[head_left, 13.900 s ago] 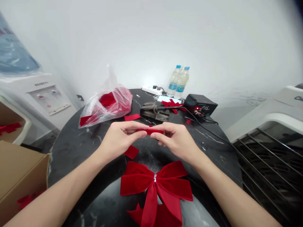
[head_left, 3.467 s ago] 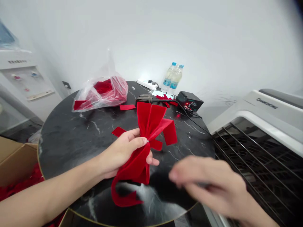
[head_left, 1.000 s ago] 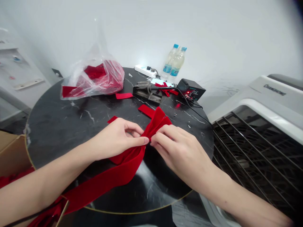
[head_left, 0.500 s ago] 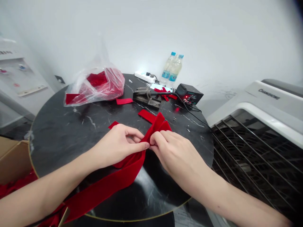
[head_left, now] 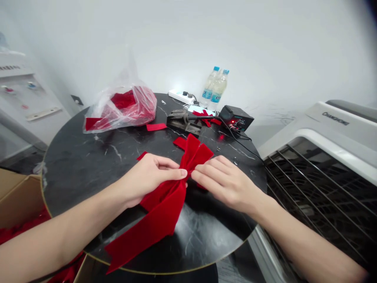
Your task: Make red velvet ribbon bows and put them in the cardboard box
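A red velvet ribbon bow (head_left: 169, 202) is held above the round black marbled table (head_left: 88, 153). My left hand (head_left: 153, 175) pinches its gathered middle, the thumb on top and the fingers behind. Closed at the right side of the same middle is my right hand (head_left: 219, 179), its fingertips partly hidden against the ribbon. Loops spread up and to the lower left, and one long tail hangs over the table's front edge. Behind the bow lies a short red ribbon strip (head_left: 179, 143); another red strip (head_left: 156, 127) rests farther back.
A clear plastic bag (head_left: 120, 108) of red ribbon sits at the back left. A soldering iron stand (head_left: 184, 122), its black control box (head_left: 236, 118), a power strip (head_left: 180, 95) and water bottles (head_left: 216, 92) stand behind. Left is a cardboard box (head_left: 20, 192); right, an air cooler (head_left: 324, 157).
The long tail has come up out of the box area, and its end now shows at the table's front edge. The bow's upper loops have spread apart. My right hand has turned slightly.
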Motion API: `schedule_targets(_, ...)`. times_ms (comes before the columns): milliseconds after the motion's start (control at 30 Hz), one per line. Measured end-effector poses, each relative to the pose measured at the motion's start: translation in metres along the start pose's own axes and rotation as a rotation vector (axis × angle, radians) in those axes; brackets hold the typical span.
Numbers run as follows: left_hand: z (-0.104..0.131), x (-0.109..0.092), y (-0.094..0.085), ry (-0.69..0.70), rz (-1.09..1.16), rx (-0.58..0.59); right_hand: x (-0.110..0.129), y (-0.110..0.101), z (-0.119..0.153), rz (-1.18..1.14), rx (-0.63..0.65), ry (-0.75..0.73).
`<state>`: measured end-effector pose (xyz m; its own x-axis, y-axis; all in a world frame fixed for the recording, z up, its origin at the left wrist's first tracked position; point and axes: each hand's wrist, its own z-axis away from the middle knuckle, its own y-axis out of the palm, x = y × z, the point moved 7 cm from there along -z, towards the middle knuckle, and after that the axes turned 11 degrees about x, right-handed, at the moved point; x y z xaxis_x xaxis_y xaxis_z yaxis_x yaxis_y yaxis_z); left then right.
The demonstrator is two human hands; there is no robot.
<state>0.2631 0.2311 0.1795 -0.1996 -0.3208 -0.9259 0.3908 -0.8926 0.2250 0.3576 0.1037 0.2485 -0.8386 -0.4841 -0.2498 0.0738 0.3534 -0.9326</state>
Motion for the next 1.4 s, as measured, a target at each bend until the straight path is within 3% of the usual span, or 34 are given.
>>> schedule_targets(67, -0.001, -0.005, -0.006, 0.093, -0.038, -0.085, -0.008, -0.002, 0.005, -0.115, -0.067, 0.136)
schedule_targets(133, 0.002, -0.011, -0.012, 0.177, -0.127, -0.209, -0.012, -0.003, 0.006, -0.267, -0.152, 0.374)
schedule_targets(233, 0.007, -0.021, -0.014, 0.278, -0.266, -0.315, 0.0, 0.003, -0.003, -0.377, -0.184, 0.622)
schedule_targets(367, 0.012, -0.027, -0.009, 0.344, -0.353, -0.33, 0.014, 0.008, -0.022, -0.267, -0.094, 0.679)
schedule_targets(467, 0.015, -0.028, -0.011, 0.346, -0.37, -0.351, 0.01, 0.007, -0.024, -0.212, -0.037, 0.67)
schedule_targets(533, 0.016, -0.026, -0.014, 0.343, -0.331, -0.357, 0.006, 0.006, -0.019, -0.294, -0.053, 0.683)
schedule_targets(667, 0.015, -0.021, -0.016, 0.317, -0.169, -0.292, -0.009, 0.021, 0.004, -0.869, -0.22, 0.861)
schedule_targets(767, 0.014, -0.022, -0.017, 0.292, -0.153, -0.256, -0.007, 0.049, 0.015, -1.383, -0.223, 0.96)
schedule_targets(833, 0.014, -0.026, -0.019, 0.284, -0.159, -0.239, 0.001, 0.059, 0.02, -1.548, -0.108, 0.951)
schedule_targets(933, 0.015, -0.035, -0.025, 0.313, -0.126, -0.235, 0.013, 0.057, 0.039, -1.614, 0.188, 0.889)
schedule_targets(1033, 0.013, -0.039, -0.023, 0.307, -0.151, -0.172, 0.023, 0.038, 0.07, -1.433, 0.594, 0.75)
schedule_targets(1100, 0.012, -0.038, -0.016, 0.275, -0.19, -0.092, 0.023, 0.023, 0.086, -1.192, 0.775, 0.656)
schedule_targets(1133, 0.012, -0.037, -0.013, 0.264, -0.206, -0.07, 0.018, 0.016, 0.087, -1.094, 0.756, 0.663)
schedule_targets(1167, 0.012, -0.036, -0.011, 0.261, -0.223, -0.064, 0.012, 0.009, 0.084, -1.022, 0.656, 0.712)
schedule_targets(1267, 0.014, -0.033, -0.007, 0.25, -0.278, -0.072, -0.003, -0.013, 0.058, -0.833, 0.079, 0.882)
schedule_targets(1300, 0.014, -0.032, -0.006, 0.246, -0.282, -0.075, 0.0, -0.018, 0.046, -0.743, -0.078, 0.849)
schedule_targets(1333, 0.014, -0.031, -0.006, 0.24, -0.274, -0.075, 0.007, -0.02, 0.033, -0.65, -0.176, 0.795)
schedule_targets(1400, 0.014, -0.028, -0.005, 0.234, -0.232, -0.066, 0.018, -0.015, 0.013, -0.529, -0.247, 0.715)
